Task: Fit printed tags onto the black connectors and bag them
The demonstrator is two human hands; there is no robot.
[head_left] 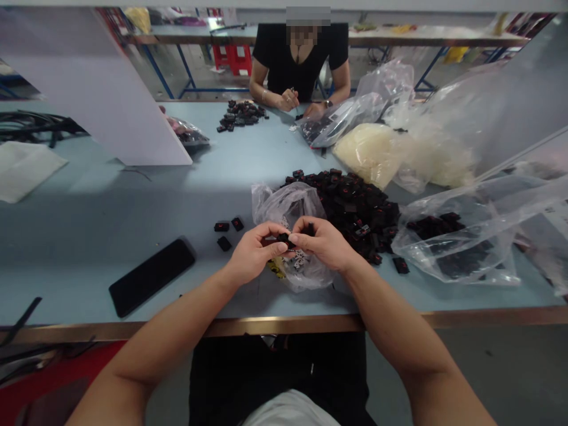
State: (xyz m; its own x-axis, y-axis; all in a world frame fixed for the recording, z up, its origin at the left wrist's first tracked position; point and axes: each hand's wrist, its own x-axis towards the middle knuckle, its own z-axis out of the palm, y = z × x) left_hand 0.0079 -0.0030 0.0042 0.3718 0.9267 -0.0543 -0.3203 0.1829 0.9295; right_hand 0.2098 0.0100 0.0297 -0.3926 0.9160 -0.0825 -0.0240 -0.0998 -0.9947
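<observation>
Pale cloth (293,409) sits closest, at the bottom edge, against dark trousers (226,378), with two bare forearms (177,325) reaching past it over the metal-edged surface (195,177). Between the left hand (252,254) and the right hand (327,244), a small black part (286,238) is held above an open clear bag (306,279); each grip pinches it between thumb and fingers, which cover most of it. Small pale pieces (298,260) show in that bag, just below the hands. Right behind the right hand spreads a large heap of black parts (355,198), many marked with red. Three loose black parts (222,226) lie near the left hand, and a black phone (152,277) rests slantwise farther left. To the right of the heap lies a clear sack (501,269) with more black parts inside; behind the heap slumps a bag of cream-coloured contents (366,151). Across the surface, a co-worker in a black top (302,65) has both hands low, beside a smaller dark heap (242,114). At left stands a white panel (146,118).
</observation>
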